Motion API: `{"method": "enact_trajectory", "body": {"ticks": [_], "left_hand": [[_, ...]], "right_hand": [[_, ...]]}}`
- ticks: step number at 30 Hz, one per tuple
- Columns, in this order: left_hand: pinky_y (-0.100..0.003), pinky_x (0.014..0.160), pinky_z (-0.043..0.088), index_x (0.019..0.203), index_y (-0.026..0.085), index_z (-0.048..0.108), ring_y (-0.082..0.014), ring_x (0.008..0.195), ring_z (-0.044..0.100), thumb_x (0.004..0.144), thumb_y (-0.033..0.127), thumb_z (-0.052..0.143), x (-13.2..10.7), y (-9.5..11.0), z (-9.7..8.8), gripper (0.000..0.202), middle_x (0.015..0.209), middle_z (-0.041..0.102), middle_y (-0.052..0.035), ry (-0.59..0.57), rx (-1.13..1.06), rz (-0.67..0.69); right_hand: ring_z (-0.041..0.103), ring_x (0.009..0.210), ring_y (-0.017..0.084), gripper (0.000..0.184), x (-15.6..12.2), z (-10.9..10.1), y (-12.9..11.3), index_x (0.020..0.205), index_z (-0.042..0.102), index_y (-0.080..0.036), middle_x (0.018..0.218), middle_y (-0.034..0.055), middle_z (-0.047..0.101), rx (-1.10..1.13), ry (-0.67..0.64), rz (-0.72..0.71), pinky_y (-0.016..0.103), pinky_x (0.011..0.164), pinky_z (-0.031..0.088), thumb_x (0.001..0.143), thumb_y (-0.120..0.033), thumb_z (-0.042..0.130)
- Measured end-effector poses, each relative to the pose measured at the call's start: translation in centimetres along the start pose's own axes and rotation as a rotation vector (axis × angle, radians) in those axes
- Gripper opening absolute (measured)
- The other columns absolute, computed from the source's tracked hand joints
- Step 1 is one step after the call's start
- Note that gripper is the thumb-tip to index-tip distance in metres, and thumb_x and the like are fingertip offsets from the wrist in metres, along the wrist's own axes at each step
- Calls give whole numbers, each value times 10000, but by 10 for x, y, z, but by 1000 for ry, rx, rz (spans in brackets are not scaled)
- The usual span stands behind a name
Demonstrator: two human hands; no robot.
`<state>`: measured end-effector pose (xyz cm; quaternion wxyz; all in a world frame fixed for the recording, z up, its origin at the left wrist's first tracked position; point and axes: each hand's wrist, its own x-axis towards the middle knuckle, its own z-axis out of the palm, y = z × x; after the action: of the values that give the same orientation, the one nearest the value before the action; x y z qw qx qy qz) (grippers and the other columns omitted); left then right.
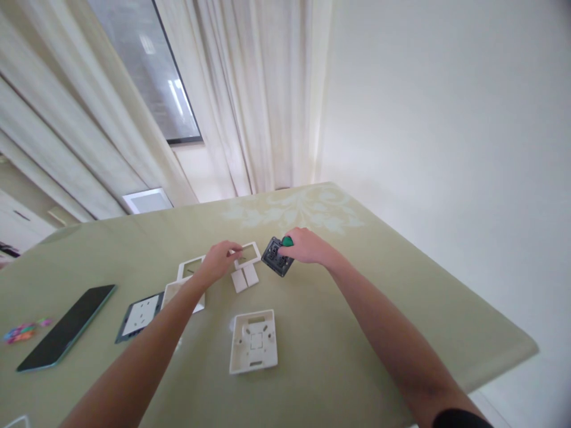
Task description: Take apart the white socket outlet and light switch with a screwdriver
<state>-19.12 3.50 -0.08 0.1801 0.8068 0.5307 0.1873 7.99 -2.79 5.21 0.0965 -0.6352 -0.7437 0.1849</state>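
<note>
My right hand (pixel 306 245) is closed around a dark grey wall-switch module (pixel 273 257), tilted above the table. A green rounded piece (pixel 287 241), perhaps a tool handle, shows beside its fingers; the rest is hidden in the palm. My left hand (pixel 220 260) is over the left edge of a white rectangular frame (pixel 254 252), its fingertips drawn together. Whatever they may pinch is too small to make out. A thin screw-like piece (pixel 242 257) lies within the frame. Just below the frame are two white switch rockers (pixel 245 277) side by side.
A white back box (pixel 254 342) lies nearest me, open side up. Left are another white frame (pixel 182 268), a second white box (pixel 200 302) partly behind my forearm, a socket panel (pixel 141 315), a dark tablet-like slab (pixel 66 327) and colourful small pieces (pixel 22 333). A wall (pixel 446 148) stands right.
</note>
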Motion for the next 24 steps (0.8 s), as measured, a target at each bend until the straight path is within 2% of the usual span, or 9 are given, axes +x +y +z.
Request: {"method": "enact_trajectory", "body": {"ticks": [5, 7, 9, 10, 13, 15, 18, 21, 24], "left_hand": [[-461, 927, 665, 1352, 217, 746, -290, 1079, 783, 1130, 539, 505, -62, 19, -10, 459, 1345, 784, -138, -57, -55, 70], [-468, 1088, 625, 1436, 330, 724, -300, 1291, 735, 1051, 589, 653, -103, 31, -8, 469, 1469, 751, -71, -156, -87, 164], [-564, 1263, 496, 1643, 395, 540, -355, 1533, 565, 904, 564, 871, -141, 41, -1, 827, 1669, 608, -69, -335, -68, 294], [-594, 1287, 464, 1673, 404, 494, -370, 1553, 539, 828, 509, 950, -156, 44, 4, 966, 1686, 589, -71, -382, -36, 320], [-580, 1291, 464, 1649, 360, 512, -352, 1515, 561, 793, 197, 894, -177, 51, 14, 951, 1642, 613, -81, -372, 33, 317], [-542, 1266, 495, 1618, 325, 529, -335, 1466, 590, 765, 112, 820, -173, 57, 13, 926, 1592, 639, -86, -317, 31, 344], [-530, 1271, 482, 1622, 310, 497, -336, 1479, 560, 794, 167, 825, -149, 75, 4, 902, 1606, 609, -95, -192, 2, 428], [-542, 1305, 427, 1624, 262, 490, -349, 1505, 527, 858, 303, 868, -107, 104, 3, 856, 1617, 596, -120, -96, 44, 481], [-529, 1251, 477, 1561, 241, 564, -352, 1417, 598, 859, 429, 914, -52, 129, 24, 806, 1559, 649, -117, -88, 88, 461]], "right_hand": [[750, 1108, 257, 331, 12, 20, 9, 1327, 708, -174, 1313, 102, 733, 6, -84, 36, 466, 957, 663, 1087, -400, 740], [742, 1137, 261, 312, 14, 27, 10, 1325, 714, -189, 1343, 106, 725, 11, -78, 46, 467, 980, 657, 1094, -399, 728], [737, 1148, 258, 281, 14, 34, 9, 1308, 726, -206, 1359, 106, 723, 16, -73, 51, 455, 993, 652, 1102, -397, 715], [737, 1144, 255, 272, 14, 37, 8, 1299, 730, -209, 1356, 104, 725, 18, -72, 52, 449, 992, 652, 1104, -398, 712], [743, 1113, 247, 276, 12, 41, 5, 1295, 728, -203, 1335, 102, 731, 13, -59, 59, 441, 969, 659, 1102, -401, 715], [744, 1103, 241, 272, 9, 37, 3, 1287, 730, -208, 1329, 102, 732, 3, -18, 66, 436, 964, 659, 1101, -406, 717], [750, 1075, 235, 243, 0, 17, 1, 1191, 754, -192, 1241, 90, 765, -5, 108, 58, 443, 976, 643, 1094, -413, 725], [771, 1066, 271, 212, -17, -17, 0, 1069, 784, -199, 1077, 79, 819, 4, 306, 39, 398, 962, 582, 1082, -400, 722], [765, 1101, 299, 263, -38, -48, -3, 1168, 751, -204, 1147, 107, 830, -13, 536, 76, 383, 923, 526, 1135, -409, 589]]}}
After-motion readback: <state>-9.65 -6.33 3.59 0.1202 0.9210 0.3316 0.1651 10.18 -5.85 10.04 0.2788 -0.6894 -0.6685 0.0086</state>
